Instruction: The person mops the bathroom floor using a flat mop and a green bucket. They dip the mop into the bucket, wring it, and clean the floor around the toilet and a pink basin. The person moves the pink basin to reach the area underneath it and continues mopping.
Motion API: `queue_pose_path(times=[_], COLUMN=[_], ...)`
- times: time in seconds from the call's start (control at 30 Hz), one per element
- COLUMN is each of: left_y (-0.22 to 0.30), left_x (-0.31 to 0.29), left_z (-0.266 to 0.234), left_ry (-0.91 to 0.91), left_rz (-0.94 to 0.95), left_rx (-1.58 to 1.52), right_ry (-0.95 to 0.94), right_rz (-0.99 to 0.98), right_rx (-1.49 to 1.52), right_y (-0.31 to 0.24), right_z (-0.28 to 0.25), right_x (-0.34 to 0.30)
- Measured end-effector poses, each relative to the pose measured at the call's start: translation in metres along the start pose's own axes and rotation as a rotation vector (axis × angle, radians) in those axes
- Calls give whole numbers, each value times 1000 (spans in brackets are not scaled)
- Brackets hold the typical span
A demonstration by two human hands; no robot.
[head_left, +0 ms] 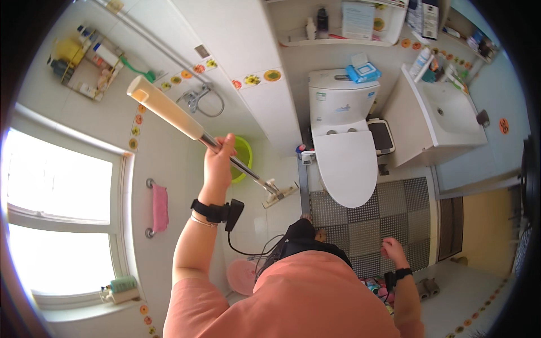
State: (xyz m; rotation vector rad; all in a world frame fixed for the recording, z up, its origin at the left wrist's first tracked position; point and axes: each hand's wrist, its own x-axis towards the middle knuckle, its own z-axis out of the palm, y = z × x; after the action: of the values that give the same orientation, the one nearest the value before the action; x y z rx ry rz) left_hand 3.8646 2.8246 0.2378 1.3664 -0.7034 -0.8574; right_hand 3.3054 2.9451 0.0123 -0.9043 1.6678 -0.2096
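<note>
My left hand (218, 163) is closed around the metal pole of a mop (169, 110), just below its thick cream handle. The mop slants across the shower side, handle end up at the left. Its narrow flat head (280, 196) is low over the pale floor; I cannot tell whether it touches. Behind the pole stands a lime green bucket (242, 159), partly covered by my hand. My right hand (393, 250) hangs at my side above the grey checkered mat (365, 239), fingers curled in, with nothing visible in them.
The white toilet (346, 163), lid down, stands ahead, with a bin (381, 137) and a washbasin cabinet (411, 121) to its right. A pink basin (242, 276) is by my left side. A pink towel (160, 208) hangs on the left wall. A raised sill (305, 180) edges the shower floor.
</note>
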Motion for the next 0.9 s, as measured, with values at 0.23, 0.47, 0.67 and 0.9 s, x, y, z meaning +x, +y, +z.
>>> queue_pose_path(times=[0.23,0.47,0.67,0.9], left_y=[17,26,21,13], left_x=[17,-44,-124,-267], left_z=[-77,-138,-157,-105], left_ry=[239,696,896,1190], left_rz=[-10,271,457,394], left_rx=[-18,-4,-91,-155], right_ry=[14,-180,-271,-597], right_rz=[131,-34,-169,-426], right_rx=[-24,-378,-767,-978], right_y=[4,-144,-270,-328], right_z=[-19,-15,37,94], right_x=[26,105,185,206])
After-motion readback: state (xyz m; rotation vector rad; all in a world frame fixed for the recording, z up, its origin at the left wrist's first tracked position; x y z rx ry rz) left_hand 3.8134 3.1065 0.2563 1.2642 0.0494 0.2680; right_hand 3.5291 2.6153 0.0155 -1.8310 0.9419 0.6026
